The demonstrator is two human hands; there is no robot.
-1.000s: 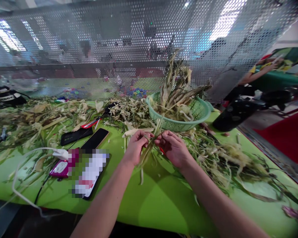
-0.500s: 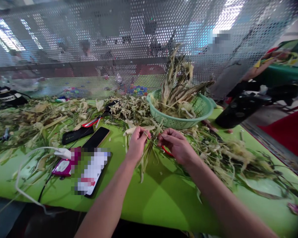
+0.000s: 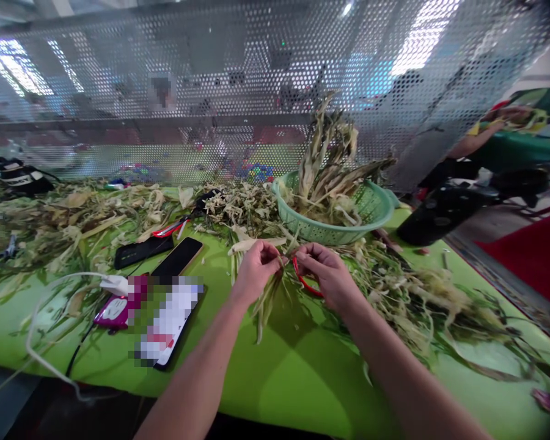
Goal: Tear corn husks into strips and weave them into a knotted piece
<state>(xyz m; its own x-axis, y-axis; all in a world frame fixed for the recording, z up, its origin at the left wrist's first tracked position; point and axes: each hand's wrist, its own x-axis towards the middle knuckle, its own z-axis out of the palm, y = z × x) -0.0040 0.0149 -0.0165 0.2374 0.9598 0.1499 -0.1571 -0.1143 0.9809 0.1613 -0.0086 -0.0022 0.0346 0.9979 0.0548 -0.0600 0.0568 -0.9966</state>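
Dried corn husk strips (image 3: 269, 299) hang in a bundle over the green tabletop, in front of a basket. My left hand (image 3: 258, 269) is closed around the upper part of this bundle, thumb against forefinger. Close on its right, my right hand (image 3: 323, 272) pinches at a thin strip end; its fingertips partly hide it. A red loop (image 3: 306, 284), like a scissor handle, shows beside the right fingers; whether it is held or lies behind them I cannot tell. A broad pale husk piece (image 3: 247, 245) lies just beyond the left hand.
A green plastic basket (image 3: 334, 233) of dried husks stands behind my hands. Phones (image 3: 178, 260), a purple power bank (image 3: 114, 310) and a white cable lie left. Husk scraps (image 3: 421, 305) spread right, near a black bottle (image 3: 440, 211). A perforated metal screen (image 3: 201, 140) rises behind.
My hands have drawn slightly closer at the top of the husk bundle. More of the red loop shows beside my right hand. The view has shifted slightly.
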